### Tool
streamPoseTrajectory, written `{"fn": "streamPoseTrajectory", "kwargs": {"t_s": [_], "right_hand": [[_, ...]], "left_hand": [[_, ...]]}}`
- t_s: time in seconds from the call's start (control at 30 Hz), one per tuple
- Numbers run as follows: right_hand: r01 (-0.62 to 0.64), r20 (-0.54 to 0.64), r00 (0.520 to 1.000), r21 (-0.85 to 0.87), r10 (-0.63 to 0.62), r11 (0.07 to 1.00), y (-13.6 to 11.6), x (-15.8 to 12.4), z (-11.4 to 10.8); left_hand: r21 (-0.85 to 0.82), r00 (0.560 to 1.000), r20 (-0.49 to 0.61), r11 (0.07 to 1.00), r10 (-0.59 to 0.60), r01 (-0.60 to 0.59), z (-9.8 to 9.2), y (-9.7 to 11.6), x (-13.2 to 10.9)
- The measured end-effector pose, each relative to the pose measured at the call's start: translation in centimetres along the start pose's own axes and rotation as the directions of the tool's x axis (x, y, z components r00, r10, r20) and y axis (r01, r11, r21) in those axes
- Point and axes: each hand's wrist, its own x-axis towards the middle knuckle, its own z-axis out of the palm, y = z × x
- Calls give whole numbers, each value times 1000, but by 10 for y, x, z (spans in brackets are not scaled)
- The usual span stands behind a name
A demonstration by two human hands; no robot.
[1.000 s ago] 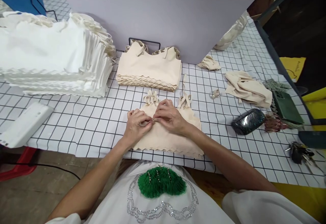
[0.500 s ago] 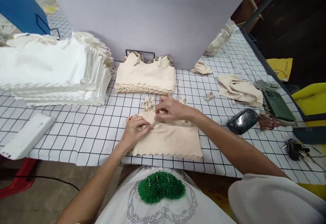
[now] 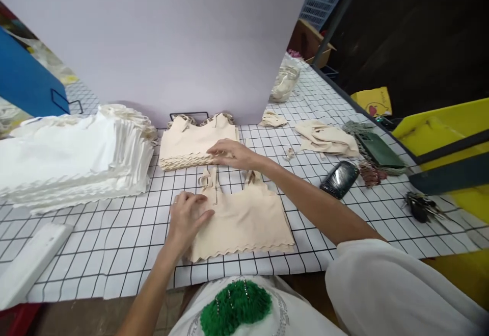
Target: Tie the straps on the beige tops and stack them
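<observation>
A beige strappy crop top [image 3: 244,221] with a wavy hem lies flat near the table's front edge, its straps toward the back. My left hand [image 3: 187,221] rests on its left side, thumb and fingers apart. Behind it is a stack of folded beige tops [image 3: 194,142], wavy edges facing me. Over the stack's front right corner reaches my right hand [image 3: 237,155], fingers stretched out and nothing visible in them. Whether its fingertips touch the fabric I cannot tell.
White garments [image 3: 72,147] are piled high at left, above a white device [image 3: 36,259]. A pale panel [image 3: 153,45] stands behind the stack. Rightward lie crumpled beige cloth [image 3: 328,139], a dark shiny case [image 3: 340,179], a green pouch [image 3: 382,150] and keys [image 3: 422,207].
Both hands have let go of the top near its left strap. My right hand has moved back to the stack, while my left fingers have spread. The camera view has shifted.
</observation>
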Motion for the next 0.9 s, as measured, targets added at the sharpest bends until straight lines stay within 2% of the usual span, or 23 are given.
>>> {"fn": "streamPoseTrajectory", "kwargs": {"t_s": [0.07, 0.1, 0.17, 0.23, 0.37, 0.47, 0.57, 0.67, 0.77, 0.83, 0.9], "right_hand": [[-68, -188, 980, 29, 72, 997, 7, -20, -25], [-121, -276, 954, 13, 120, 993, 12, -32, -37], [-252, -380, 899, -45, 216, 967, 21, -55, -54], [-377, -379, 874, -133, 305, 916, 31, -73, -60], [-478, -334, 865, -324, 374, 816, 44, -85, -45], [-521, -361, 843, -366, 399, 771, 49, -72, -27], [-572, -339, 819, -404, 464, 714, 50, -55, -15], [-540, -304, 840, -391, 449, 745, 46, -49, -13], [-450, -272, 888, -357, 370, 818, 36, -60, -18], [-303, -265, 937, -300, 226, 905, 27, -71, -20], [-79, -298, 954, -207, 14, 975, 15, -81, -21]], "left_hand": [[61, 994, -105, 998, 39, -33, -9, 2, 3], [61, 991, -115, 997, 61, -55, -13, 5, 6], [2, 994, -51, 995, 98, -98, -19, 13, 15], [-83, 990, 63, 989, 127, -121, -18, 23, 27], [-163, 957, 246, 980, 152, -113, 4, 43, 60], [-176, 944, 290, 978, 157, -108, 28, 56, 87], [-174, 947, 290, 981, 138, -90, 44, 64, 108], [-188, 964, 243, 980, 112, -66, 47, 67, 117], [-317, 983, 138, 945, 123, -73, 39, 72, 122], [-458, 984, 110, 886, 143, -78, 35, 77, 126], [-588, 974, 169, 809, 153, -25, 34, 83, 129]]}}
